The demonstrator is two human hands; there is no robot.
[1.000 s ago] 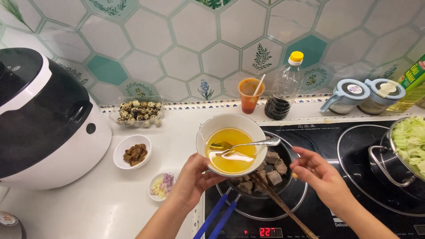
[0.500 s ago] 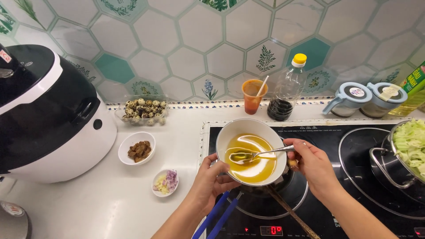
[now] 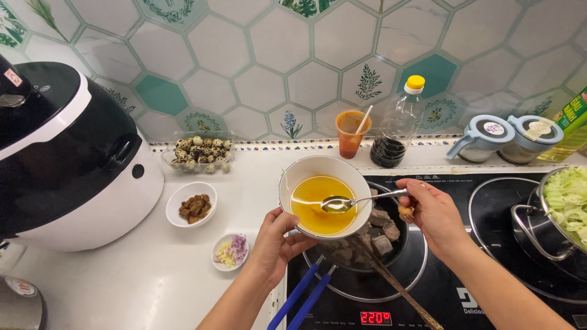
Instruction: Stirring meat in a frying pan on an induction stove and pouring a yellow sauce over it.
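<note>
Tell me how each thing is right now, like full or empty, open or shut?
Bowl: held tilted by the left hand, holds yellow oil.
Spoon: in the right hand, filled with oil.
Pan: holds meat chunks.
Bottle: capped, nearly empty.
Cooker: lid shut.
Stove display: lit.

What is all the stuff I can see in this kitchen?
Bowl of oil: one, white, held over the pan.
Spoon: one, silver, in the bowl.
Pan of meat: one, black, on the stove.
Cooker: one, black and white, left.
Small dishes: two, white, on the counter.
Speckled eggs: many, by the wall.
Bottle: one, yellow cap.
Cup: one, orange.
Jars: two, blue-grey.
Cabbage pot: one, right.
Left hand: holds bowl.
Right hand: holds spoon.
</note>
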